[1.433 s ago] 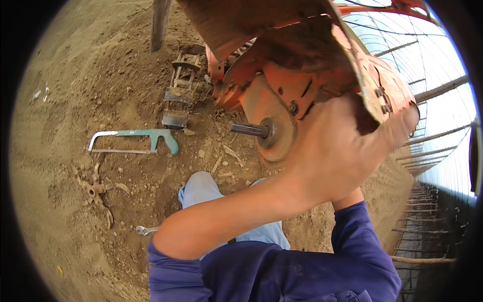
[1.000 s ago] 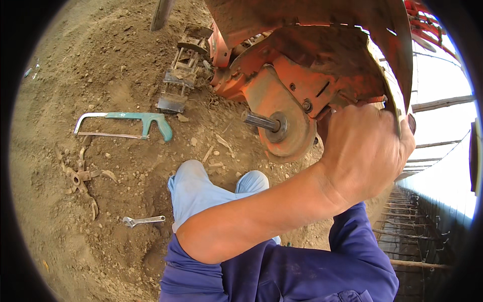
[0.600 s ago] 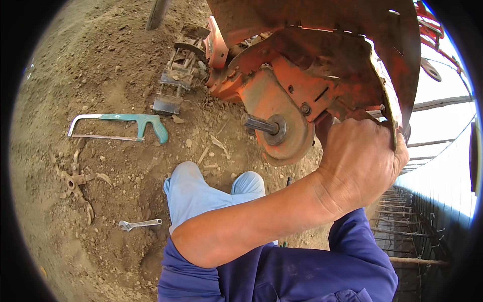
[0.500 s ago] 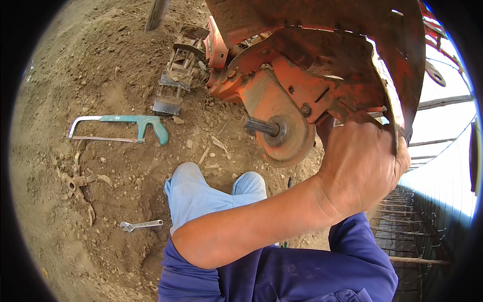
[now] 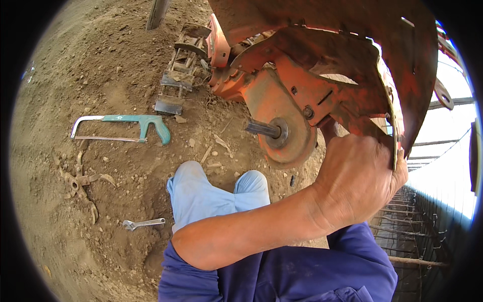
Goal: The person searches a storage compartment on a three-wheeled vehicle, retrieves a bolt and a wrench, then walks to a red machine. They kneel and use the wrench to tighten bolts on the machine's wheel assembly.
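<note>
My left hand (image 5: 354, 176) reaches across my body to the right. It is closed round the lower edge of a rusty orange metal guard (image 5: 372, 110), thumb on the outer side and fingers curled inside, partly hidden. My right sleeve (image 5: 352, 236) rises behind the left wrist; the right hand itself is hidden. Beside the left hand, the orange machine housing (image 5: 282, 100) carries a protruding steel shaft (image 5: 262, 128) in a round hub. A bolt (image 5: 308, 112) sits on the bracket above it.
On the dirt at left lie a green-handled hacksaw (image 5: 151, 123), a rusty bladed tine hub (image 5: 75, 185) and an adjustable wrench (image 5: 143, 223). A cleated metal piece (image 5: 173, 83) lies beyond them. A post (image 5: 157, 14) stands at the far side. My knees (image 5: 191, 183) are below the shaft.
The machine's guard has shifted slightly up and right in view, with my left hand still gripping it. Tools on the ground shift only slightly with the view.
</note>
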Available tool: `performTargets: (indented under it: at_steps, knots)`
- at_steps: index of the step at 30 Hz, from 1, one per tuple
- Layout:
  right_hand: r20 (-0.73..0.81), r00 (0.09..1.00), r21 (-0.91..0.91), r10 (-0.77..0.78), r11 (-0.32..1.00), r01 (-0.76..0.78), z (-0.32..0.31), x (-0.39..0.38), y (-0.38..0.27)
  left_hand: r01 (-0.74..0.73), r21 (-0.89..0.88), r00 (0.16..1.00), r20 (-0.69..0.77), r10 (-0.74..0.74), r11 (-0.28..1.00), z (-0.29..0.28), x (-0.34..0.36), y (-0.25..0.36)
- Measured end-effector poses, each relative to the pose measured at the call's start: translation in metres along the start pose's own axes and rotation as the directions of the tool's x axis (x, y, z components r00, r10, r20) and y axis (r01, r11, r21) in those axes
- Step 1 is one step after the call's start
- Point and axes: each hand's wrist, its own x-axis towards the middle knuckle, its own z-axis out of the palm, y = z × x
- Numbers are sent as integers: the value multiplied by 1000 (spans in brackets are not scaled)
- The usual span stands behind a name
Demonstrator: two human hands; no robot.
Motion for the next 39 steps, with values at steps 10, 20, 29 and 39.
performTargets:
  at_steps: [10,20,29,39]
  knots:
    - [2,1000,33,5,999,-5,17,-5,-16,51,-77,991,124,-41,996,-15,3,4]
    - [5,1000,60,13,998,-13,-3,0,-10,39,-66,988,150,-29,997,-10,-1,0]
    - [52,999,105,14,994,-19,4,6,-12,135,-138,972,210,-104,981,-7,0,-1]
    - [238,970,362,-40,931,-50,7,14,-8,-179,164,946,299,124,970,-16,-5,7]
